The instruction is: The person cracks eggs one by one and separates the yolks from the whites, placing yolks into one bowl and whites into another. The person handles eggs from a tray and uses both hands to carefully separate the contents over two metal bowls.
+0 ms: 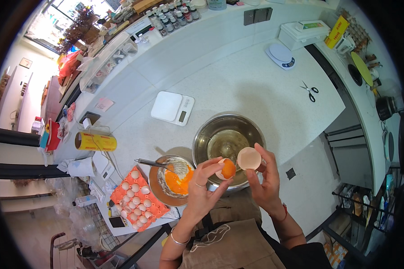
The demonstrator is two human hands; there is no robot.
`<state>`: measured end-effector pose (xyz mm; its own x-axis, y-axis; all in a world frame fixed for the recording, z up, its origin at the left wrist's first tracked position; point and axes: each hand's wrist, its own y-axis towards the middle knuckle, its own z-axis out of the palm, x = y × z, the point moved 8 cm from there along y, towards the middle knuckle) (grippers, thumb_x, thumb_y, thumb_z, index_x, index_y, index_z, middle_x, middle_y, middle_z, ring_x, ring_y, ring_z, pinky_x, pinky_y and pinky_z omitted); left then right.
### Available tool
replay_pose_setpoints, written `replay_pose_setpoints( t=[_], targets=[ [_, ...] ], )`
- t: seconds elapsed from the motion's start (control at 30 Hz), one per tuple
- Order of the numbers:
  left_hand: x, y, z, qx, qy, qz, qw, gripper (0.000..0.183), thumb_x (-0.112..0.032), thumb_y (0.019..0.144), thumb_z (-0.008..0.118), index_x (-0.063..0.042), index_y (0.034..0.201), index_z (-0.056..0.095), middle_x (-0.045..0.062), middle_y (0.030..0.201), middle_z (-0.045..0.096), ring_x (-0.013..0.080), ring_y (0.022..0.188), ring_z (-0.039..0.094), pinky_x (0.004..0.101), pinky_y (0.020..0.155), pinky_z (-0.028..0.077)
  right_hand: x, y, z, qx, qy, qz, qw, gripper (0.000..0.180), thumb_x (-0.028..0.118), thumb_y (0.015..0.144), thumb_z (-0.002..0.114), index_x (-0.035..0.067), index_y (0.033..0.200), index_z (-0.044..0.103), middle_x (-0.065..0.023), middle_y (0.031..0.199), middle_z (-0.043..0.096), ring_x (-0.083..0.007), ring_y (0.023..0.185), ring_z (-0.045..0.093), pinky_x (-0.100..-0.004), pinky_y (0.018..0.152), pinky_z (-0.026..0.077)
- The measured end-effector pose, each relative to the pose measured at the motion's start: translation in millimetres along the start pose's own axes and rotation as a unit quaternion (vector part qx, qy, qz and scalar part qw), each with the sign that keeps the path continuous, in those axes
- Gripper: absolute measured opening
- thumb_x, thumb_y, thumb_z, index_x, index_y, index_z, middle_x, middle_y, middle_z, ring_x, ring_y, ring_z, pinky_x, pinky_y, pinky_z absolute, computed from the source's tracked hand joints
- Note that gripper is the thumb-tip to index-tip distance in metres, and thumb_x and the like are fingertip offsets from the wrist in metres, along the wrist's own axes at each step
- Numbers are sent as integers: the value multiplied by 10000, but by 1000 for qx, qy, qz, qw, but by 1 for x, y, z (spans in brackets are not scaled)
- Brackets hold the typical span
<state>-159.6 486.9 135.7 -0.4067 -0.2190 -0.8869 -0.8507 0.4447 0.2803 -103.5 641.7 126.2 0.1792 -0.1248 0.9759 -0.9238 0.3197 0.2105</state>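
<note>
Between the fingers of my left hand is an eggshell half with an orange yolk in it. My right hand pinches the other, empty-looking eggshell half just beside it. Both hands are over the near part of a large steel bowl, which has clear egg white at its bottom. To the left, a smaller steel bowl contains orange yolks and a pale mixture, with a wire whisk lying across it. An orange egg tray of eggs and shells adjoins that bowl.
A white kitchen scale lies behind the bowls, a second round-topped scale at the back right. Scissors rest near the counter's right side. A yellow film roll and a phone are at the left. The curved ledge holds small bottles.
</note>
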Motion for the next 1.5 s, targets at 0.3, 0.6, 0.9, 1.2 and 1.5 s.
replay_pose_setpoints(
  t=[0.3,0.6,0.9,1.2,1.5],
  targets=[
    [2,2,-3,-7,11,2,1000,525,5,723,772,-93,1179,532,166,1201,586,275,1104,576,348,934,450,7,-7,-3,3,2,12,1000,532,11,863,618,4,1359,424,-157,1231,480,-233,1079,582,-332,886,511],
    [-27,15,-1,89,178,72,977,415,-54,739,749,-117,1126,613,114,1226,580,298,1068,563,389,897,449,-21,-5,9,58,-37,72,995,505,13,809,693,60,1286,533,-115,1182,585,-205,1013,632,-304,873,516],
    [-41,13,-23,12,220,101,970,431,-70,729,758,-128,1133,616,108,1238,578,296,1034,559,387,871,437,-26,-7,3,32,-4,80,996,496,-41,795,682,33,1265,542,-108,1194,575,-185,1068,610,-296,904,515],
    [-10,3,-17,-26,147,52,987,464,-92,751,742,-136,1191,600,103,1220,587,259,1055,577,357,845,426,-21,-6,-16,-6,-39,58,998,476,-66,778,676,14,1230,553,-114,1169,561,-197,1065,605,-302,902,522],
    [-20,-5,14,92,163,94,978,489,-105,660,789,-167,1116,624,85,1286,570,204,860,641,307,724,507,-15,2,-18,-19,-46,46,998,464,-58,776,697,13,1212,554,-104,1140,564,-194,1008,631,-299,867,533]
  ],
)
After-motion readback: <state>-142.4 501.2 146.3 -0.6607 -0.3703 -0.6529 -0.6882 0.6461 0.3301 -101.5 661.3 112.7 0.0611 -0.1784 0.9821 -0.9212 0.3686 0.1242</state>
